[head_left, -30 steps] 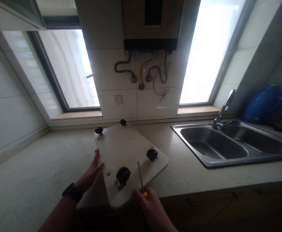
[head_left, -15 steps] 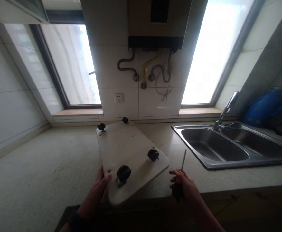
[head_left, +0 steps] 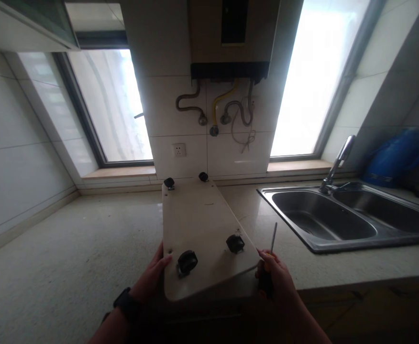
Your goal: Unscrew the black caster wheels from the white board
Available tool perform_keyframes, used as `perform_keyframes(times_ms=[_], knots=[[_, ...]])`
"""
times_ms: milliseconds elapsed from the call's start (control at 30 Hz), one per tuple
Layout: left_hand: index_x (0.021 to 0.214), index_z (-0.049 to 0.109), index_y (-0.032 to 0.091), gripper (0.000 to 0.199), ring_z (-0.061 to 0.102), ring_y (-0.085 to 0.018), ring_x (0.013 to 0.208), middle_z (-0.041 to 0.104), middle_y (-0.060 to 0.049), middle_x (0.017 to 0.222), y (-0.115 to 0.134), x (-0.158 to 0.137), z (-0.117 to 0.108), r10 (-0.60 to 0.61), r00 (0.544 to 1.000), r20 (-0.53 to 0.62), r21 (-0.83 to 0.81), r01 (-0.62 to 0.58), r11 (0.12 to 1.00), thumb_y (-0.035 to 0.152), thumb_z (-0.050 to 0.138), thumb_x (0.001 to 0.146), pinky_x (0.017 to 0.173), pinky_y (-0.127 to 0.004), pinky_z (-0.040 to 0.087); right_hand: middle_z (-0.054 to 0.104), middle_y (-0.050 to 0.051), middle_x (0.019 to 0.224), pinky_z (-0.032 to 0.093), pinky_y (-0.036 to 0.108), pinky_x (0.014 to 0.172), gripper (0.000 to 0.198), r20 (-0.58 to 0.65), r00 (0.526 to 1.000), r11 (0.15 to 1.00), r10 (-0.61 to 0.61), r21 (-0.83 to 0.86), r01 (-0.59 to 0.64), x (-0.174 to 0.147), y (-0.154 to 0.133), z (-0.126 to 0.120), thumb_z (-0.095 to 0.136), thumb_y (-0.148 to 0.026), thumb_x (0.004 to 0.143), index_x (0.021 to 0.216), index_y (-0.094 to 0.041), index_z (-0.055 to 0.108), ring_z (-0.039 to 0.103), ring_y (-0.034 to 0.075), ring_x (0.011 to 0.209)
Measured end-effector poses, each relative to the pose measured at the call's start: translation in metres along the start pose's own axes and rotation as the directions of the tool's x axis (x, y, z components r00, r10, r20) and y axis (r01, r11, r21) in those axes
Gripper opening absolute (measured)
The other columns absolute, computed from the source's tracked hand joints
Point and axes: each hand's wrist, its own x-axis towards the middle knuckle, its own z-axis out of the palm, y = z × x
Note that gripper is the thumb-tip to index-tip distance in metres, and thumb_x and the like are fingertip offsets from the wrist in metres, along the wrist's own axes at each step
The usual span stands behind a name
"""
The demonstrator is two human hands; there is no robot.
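Note:
A white board (head_left: 202,224) with rounded corners and black casters near its corners lies tilted at the counter's front edge, casters upward. The near left caster (head_left: 187,262) and near right caster (head_left: 235,243) are closest to me. My left hand (head_left: 155,272) grips the board's left edge, thumb on top and fingers hidden beneath. In my right hand (head_left: 274,270) is a screwdriver (head_left: 274,237), its metal shaft pointing up and its dark and orange handle wrapped by the fingers. That hand's fingertips are at the board's near right corner.
To the right, a double steel sink (head_left: 312,246) with a chrome faucet (head_left: 338,162) is set into the pale counter (head_left: 87,253). A blue jug-like container (head_left: 396,157) stands behind it. On the wall hangs a water heater (head_left: 209,38) with pipes below.
The board has turned and shifted to the right, so its near right corner now meets my right hand. My left hand moved right along with it, still gripping.

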Motion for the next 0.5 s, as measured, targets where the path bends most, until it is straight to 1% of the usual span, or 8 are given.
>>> perform_keyframes(times_ms=[67,133,200,367,500], knots=[[0.162,0.015,0.03,0.08,0.052,-0.035,0.137,0.043,-0.012,0.159,-0.002,0.002,0.0,0.021,1.0,0.002,0.04,-0.022,0.999,0.043,0.059,0.096,0.114,-0.05,0.044,0.06,-0.006,0.064,0.047,0.025,0.052,0.046,0.014,1.0,0.998,-0.001,-0.065,0.001,0.003,0.0,-0.003,0.077,-0.054,0.074,0.099,-0.021,0.057,0.056,0.013,0.054],[0.162,0.015,0.029,0.08,0.047,-0.033,0.141,0.041,-0.011,0.161,-0.005,0.004,-0.001,0.07,0.998,0.003,0.095,-0.07,0.993,0.044,0.059,0.096,0.117,-0.048,0.04,0.066,-0.002,0.073,0.048,0.026,0.053,0.048,0.028,1.0,0.991,-0.002,-0.136,0.006,0.007,-0.001,-0.005,0.08,-0.054,0.072,0.098,-0.019,0.06,0.06,0.015,0.061],[0.162,0.015,0.03,0.08,0.043,-0.032,0.144,0.038,-0.01,0.162,-0.009,0.005,-0.003,0.114,0.994,0.006,0.145,-0.113,0.983,0.045,0.058,0.097,0.119,-0.048,0.037,0.068,0.0,0.077,0.049,0.026,0.056,0.047,0.035,0.999,0.982,-0.011,-0.19,0.018,0.01,-0.001,-0.007,0.081,-0.054,0.071,0.096,-0.019,0.062,0.063,0.017,0.065],[0.163,0.013,0.029,0.078,0.036,-0.032,0.149,0.035,-0.009,0.164,-0.017,0.007,-0.01,0.143,0.989,-0.032,0.218,-0.133,0.967,0.047,0.054,0.098,0.12,-0.051,0.036,0.067,-0.001,0.077,0.048,0.026,0.056,0.044,0.038,0.999,0.964,-0.035,-0.263,0.044,0.014,0.006,-0.011,0.077,-0.056,0.075,0.095,-0.019,0.062,0.062,0.016,0.064],[0.163,0.015,0.029,0.078,0.038,-0.034,0.147,0.035,-0.01,0.164,-0.016,0.007,-0.008,0.161,0.986,-0.036,0.259,-0.147,0.955,0.049,0.053,0.098,0.119,-0.053,0.036,0.067,-0.001,0.077,0.049,0.025,0.06,0.044,0.035,0.998,0.956,-0.055,-0.285,0.063,0.015,0.01,-0.013,0.075,-0.058,0.078,0.095,-0.019,0.062,0.062,0.016,0.068]])
